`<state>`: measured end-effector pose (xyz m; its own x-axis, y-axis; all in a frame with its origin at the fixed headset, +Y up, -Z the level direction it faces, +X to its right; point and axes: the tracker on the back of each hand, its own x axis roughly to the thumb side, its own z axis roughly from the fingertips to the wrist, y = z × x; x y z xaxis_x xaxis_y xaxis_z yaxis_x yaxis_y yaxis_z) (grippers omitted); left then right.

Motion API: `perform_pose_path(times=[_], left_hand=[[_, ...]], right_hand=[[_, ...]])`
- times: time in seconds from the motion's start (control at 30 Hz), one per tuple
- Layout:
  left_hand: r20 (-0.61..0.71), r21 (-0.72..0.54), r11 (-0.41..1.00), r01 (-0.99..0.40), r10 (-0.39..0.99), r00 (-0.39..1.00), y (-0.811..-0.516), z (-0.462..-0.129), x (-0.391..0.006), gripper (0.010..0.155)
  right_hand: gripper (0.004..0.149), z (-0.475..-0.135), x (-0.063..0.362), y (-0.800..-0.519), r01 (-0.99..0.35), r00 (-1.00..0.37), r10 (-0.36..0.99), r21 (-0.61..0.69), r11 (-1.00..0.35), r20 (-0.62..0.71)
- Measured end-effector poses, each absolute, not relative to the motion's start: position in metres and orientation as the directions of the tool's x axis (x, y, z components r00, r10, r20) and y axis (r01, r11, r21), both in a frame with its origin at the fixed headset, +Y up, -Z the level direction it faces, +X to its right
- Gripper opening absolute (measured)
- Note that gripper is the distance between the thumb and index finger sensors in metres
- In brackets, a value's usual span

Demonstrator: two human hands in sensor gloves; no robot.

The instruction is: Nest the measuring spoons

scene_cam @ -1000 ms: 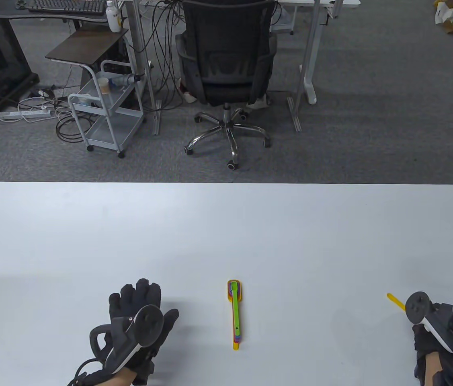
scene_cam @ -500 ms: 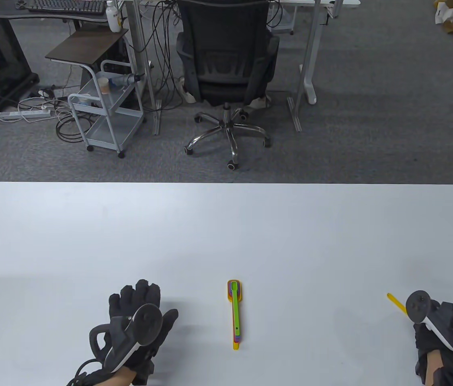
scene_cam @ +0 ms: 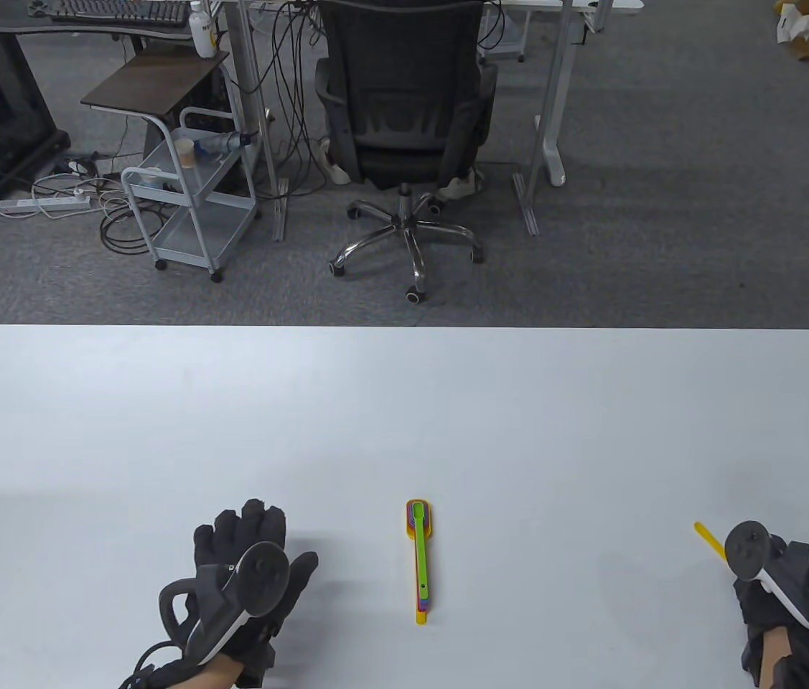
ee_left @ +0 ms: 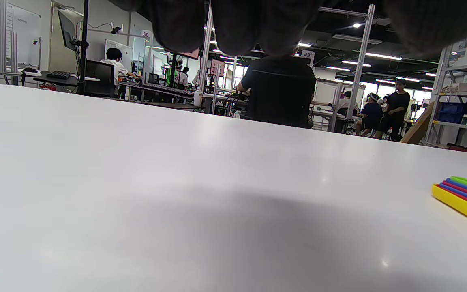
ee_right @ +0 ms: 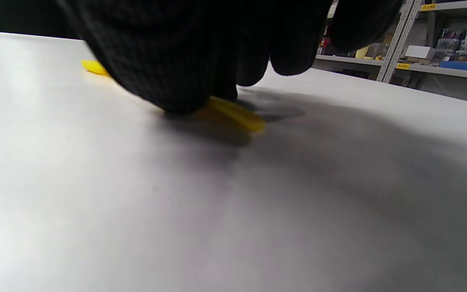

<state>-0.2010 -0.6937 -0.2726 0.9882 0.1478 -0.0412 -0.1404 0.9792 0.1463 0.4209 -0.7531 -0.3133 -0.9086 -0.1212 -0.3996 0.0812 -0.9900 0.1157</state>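
A stack of nested measuring spoons (scene_cam: pixel 418 560), green on top and yellow at the bottom, lies lengthwise at the table's near middle; its end shows in the left wrist view (ee_left: pixel 464 196). My left hand (scene_cam: pixel 250 527) rests flat on the table left of the stack, fingers spread, holding nothing. A loose yellow spoon (scene_cam: pixel 707 537) lies at the near right, partly hidden under my right hand (scene_cam: pixel 740 563). In the right wrist view my gloved fingers (ee_right: pixel 185 69) curl down onto this yellow spoon (ee_right: pixel 237 115) and grip it against the table.
The white table (scene_cam: pixel 404 416) stretches wide beyond the spoons. An office chair (scene_cam: pixel 404 108) and a small cart (scene_cam: pixel 189 208) stand on the floor past the far edge.
The yellow spoon's far tip has shifted very slightly to the right with my right hand. The left hand and the stack have not moved.
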Motion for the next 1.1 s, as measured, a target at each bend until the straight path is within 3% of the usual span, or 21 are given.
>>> perform_pose_path(times=[0.6,1.1], left_hand=[[-0.047,0.133,0.982,-0.132,0.139,0.989,-0.694,-0.273,-0.201,0.081],[-0.061,0.103,0.986,-0.128,0.135,0.989,-0.696,-0.275,-0.203,0.083]], right_hand=[[0.044,-0.316,0.413,-0.742,0.111,-0.887,-0.156,0.128,-0.986,-0.434],[0.044,-0.322,0.353,-0.701,0.095,-0.911,-0.13,0.107,-0.99,-0.39]])
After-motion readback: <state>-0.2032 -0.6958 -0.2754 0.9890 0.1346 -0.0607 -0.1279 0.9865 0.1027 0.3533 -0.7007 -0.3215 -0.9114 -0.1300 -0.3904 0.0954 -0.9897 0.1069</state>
